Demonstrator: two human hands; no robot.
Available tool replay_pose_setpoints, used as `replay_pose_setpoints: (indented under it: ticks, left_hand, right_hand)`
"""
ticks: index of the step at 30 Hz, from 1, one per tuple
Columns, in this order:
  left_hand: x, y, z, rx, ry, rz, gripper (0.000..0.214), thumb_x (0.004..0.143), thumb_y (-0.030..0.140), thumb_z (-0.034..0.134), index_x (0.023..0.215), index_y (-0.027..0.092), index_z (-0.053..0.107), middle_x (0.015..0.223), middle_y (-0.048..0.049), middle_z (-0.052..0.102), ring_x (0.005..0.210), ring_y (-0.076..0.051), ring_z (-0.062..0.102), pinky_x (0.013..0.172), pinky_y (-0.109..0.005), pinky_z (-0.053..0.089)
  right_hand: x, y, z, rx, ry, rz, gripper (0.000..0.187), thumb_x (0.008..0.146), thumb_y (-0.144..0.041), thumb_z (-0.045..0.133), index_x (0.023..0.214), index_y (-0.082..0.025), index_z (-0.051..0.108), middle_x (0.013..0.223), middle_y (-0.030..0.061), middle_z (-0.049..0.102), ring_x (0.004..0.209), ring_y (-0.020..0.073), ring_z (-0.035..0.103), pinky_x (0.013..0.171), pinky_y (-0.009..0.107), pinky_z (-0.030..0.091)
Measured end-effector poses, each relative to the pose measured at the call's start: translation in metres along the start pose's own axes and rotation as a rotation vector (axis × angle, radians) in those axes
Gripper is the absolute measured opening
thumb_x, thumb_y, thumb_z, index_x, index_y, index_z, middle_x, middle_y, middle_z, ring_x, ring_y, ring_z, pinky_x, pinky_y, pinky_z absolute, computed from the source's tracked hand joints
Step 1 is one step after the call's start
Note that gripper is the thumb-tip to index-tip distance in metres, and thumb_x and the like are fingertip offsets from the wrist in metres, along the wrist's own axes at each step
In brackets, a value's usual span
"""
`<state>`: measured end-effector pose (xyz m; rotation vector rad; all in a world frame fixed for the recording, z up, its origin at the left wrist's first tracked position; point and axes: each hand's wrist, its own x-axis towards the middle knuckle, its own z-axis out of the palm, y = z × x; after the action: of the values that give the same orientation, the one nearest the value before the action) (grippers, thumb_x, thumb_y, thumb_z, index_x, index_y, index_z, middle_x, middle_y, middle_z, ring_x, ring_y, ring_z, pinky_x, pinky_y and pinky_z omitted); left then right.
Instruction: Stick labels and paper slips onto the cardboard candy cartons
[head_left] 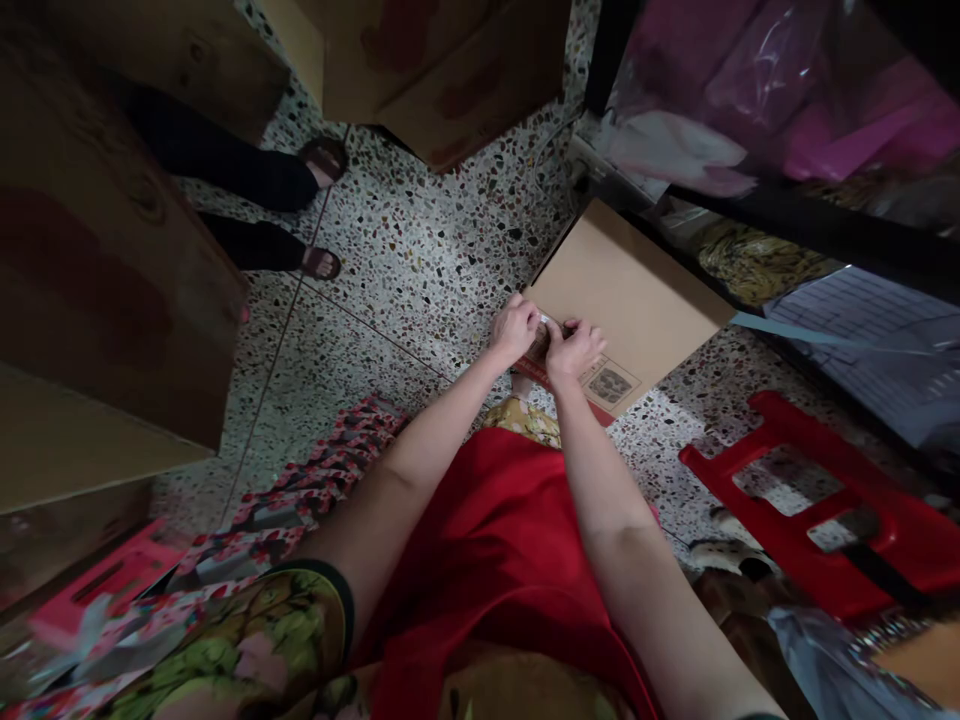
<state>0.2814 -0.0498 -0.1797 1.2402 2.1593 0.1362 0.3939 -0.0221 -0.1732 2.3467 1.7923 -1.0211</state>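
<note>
A brown cardboard box (pixel 634 285) with a red printed band and a dark printed picture stands on the floor in front of me. My left hand (pixel 514 330) is closed at its near left corner, fingers curled; what they pinch is hidden. Beside it, my right hand (pixel 574 350) is closed on the box's near edge, with bent fingers and the thumb pointing toward the left hand. Between the hands shows a small shiny, whitish patch (pixel 543 320), too small to name.
Large cardboard boxes (pixel 450 70) stand ahead and at the left (pixel 97 250). A person's sandalled feet (pixel 322 265) are beyond the left box. At the right are a red plastic stool (pixel 817 490) and a shelf with pink plastic bags (pixel 862 130). Speckled floor (pixel 420 240) lies between.
</note>
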Motion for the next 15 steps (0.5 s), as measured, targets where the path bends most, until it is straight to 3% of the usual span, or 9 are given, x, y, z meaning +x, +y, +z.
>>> replay_pose_setpoints:
  ticks: [5,7,9,12,15]
  left_hand:
    - [-0.006,0.005,-0.002,-0.036,0.069,-0.174,0.017,0.098,0.029,0.055,0.103,0.017,0.066,0.117,-0.0124,0.063,0.1,-0.023,0.065,0.091,-0.033,0.05]
    - [-0.01,0.004,-0.004,-0.081,0.19,-0.291,0.028,0.097,0.033,0.058,0.119,0.016,0.062,0.123,-0.0147,0.063,0.109,-0.027,0.064,0.098,-0.037,0.05]
    - [-0.01,0.001,-0.003,-0.107,0.29,-0.302,0.05,0.092,0.039,0.066,0.135,0.016,0.055,0.134,-0.0172,0.06,0.124,-0.031,0.057,0.106,-0.042,0.046]
    - [0.0,-0.006,0.003,-0.19,0.206,-0.171,0.072,0.083,0.041,0.078,0.146,0.022,0.049,0.144,-0.0151,0.056,0.132,-0.034,0.053,0.11,-0.045,0.044]
    - [0.02,-0.026,0.01,-0.403,0.074,-0.183,0.054,0.089,0.035,0.07,0.14,0.021,0.058,0.132,-0.0113,0.067,0.118,-0.028,0.064,0.106,-0.039,0.048]
  right_hand:
    - [0.003,0.003,0.001,0.014,0.004,-0.013,0.028,0.088,-0.046,0.069,0.098,-0.02,0.066,0.108,0.0094,0.059,0.108,0.029,0.046,0.095,0.044,0.038]
    - [0.005,0.004,0.002,0.018,0.006,-0.002,0.027,0.087,-0.045,0.07,0.097,-0.02,0.066,0.108,0.0092,0.059,0.108,0.0292,0.047,0.095,0.044,0.039]
    - [0.006,0.002,0.004,0.018,0.004,0.007,0.026,0.086,-0.043,0.072,0.097,-0.02,0.066,0.108,0.0091,0.06,0.107,0.0292,0.047,0.095,0.044,0.04]
    - [0.009,-0.002,0.007,0.026,0.001,0.005,0.024,0.086,-0.04,0.072,0.097,-0.019,0.067,0.109,0.0096,0.06,0.108,0.0296,0.048,0.095,0.046,0.041]
    - [0.011,0.006,0.002,0.085,-0.035,-0.06,0.018,0.089,-0.034,0.066,0.098,-0.019,0.067,0.108,0.0095,0.062,0.108,0.028,0.05,0.099,0.047,0.041]
